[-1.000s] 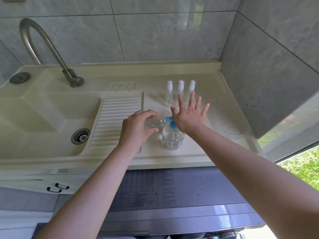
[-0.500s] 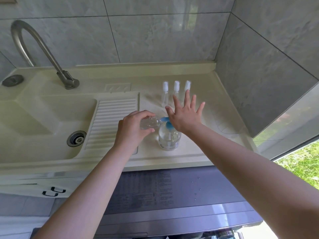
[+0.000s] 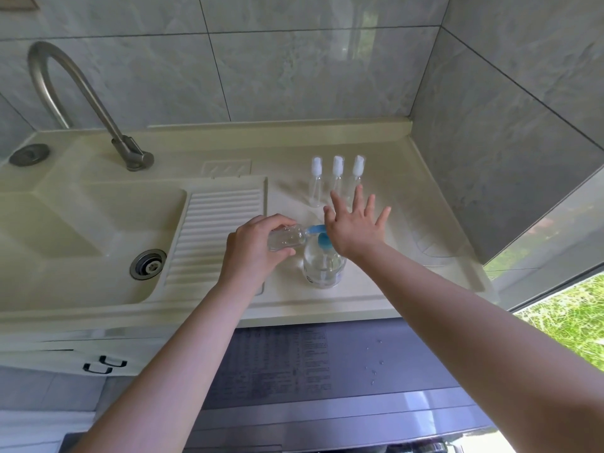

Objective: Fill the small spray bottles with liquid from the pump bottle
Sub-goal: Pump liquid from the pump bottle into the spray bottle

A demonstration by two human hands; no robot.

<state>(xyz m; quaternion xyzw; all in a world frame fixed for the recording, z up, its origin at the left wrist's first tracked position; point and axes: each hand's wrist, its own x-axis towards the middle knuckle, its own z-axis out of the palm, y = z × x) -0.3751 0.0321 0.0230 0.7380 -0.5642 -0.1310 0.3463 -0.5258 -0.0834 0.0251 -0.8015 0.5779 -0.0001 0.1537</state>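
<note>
Our left hand (image 3: 253, 253) grasps a vial (image 3: 287, 237) tipped sideways, mouth at the spout (image 3: 316, 228) of the pump bottle (image 3: 324, 268), while our right hand (image 3: 354, 228), fingers splayed, presses the pump, so any slip of that mouth off the spout would spill liquid on the counter (image 3: 376, 289).

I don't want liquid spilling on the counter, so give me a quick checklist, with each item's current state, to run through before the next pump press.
1. Pump bottle upright on the counter: ok.
2. Right hand on the pump head, palm flat and fingers spread: ok.
3. Left hand gripping the open small bottle, held tilted: ok.
4. Small bottle's mouth lined up with the blue nozzle: they meet, but exact alignment cannot tell.
5. Fill level in the small bottle: cannot tell.
6. Three capped spray bottles upright behind, apart from the hands: ok.
</note>
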